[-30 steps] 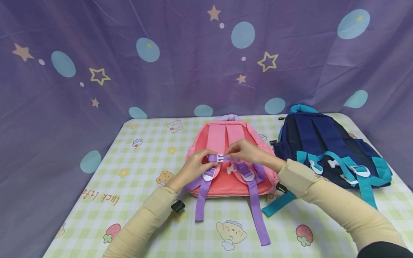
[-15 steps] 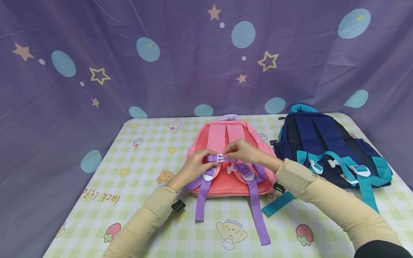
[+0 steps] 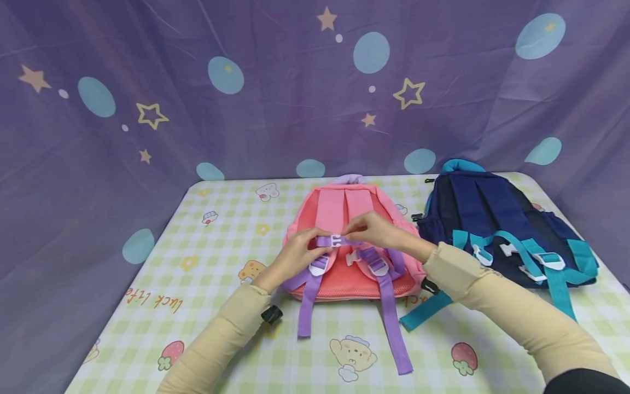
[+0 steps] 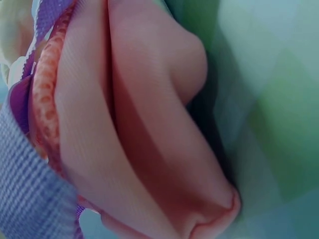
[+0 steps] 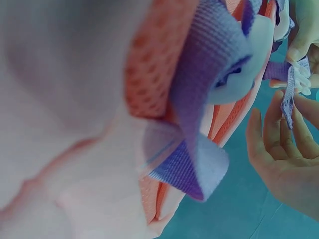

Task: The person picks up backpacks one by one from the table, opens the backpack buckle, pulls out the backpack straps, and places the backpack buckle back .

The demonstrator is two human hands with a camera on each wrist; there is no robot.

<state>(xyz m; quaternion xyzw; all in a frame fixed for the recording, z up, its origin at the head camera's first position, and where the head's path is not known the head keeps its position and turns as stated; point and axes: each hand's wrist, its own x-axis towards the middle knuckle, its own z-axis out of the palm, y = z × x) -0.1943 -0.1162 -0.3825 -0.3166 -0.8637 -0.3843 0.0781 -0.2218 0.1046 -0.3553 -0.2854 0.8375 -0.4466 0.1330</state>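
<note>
A pink backpack (image 3: 330, 208) lies with its shoulder straps facing up. Over its middle, a white side-release buckle (image 3: 336, 241) sits on a short purple strap (image 3: 323, 241). My left hand (image 3: 294, 253) pinches the strap just left of the buckle. On the buckle's other side, my right hand (image 3: 376, 232) pinches the purple webbing with thumb and fingertips. In the right wrist view, the right hand (image 5: 286, 164) holds a thin end of webbing beside the buckle (image 5: 301, 78). Mostly the pack's pink side (image 4: 149, 94) fills the left wrist view; the left hand's grip is not visible there.
A navy backpack (image 3: 471, 205) with teal straps (image 3: 558, 290) lies to the right. Two purple strap tails (image 3: 394, 328) hang toward the front. A loose white buckle half (image 3: 352, 258) rests on the pink pack. The checked tablecloth (image 3: 221, 334) lies beneath, with a purple curtain (image 3: 295, 109) behind.
My right hand has shifted slightly left and then back to the right, still pinching the webbing. The left hand, buckle and both backpacks stay where they were.
</note>
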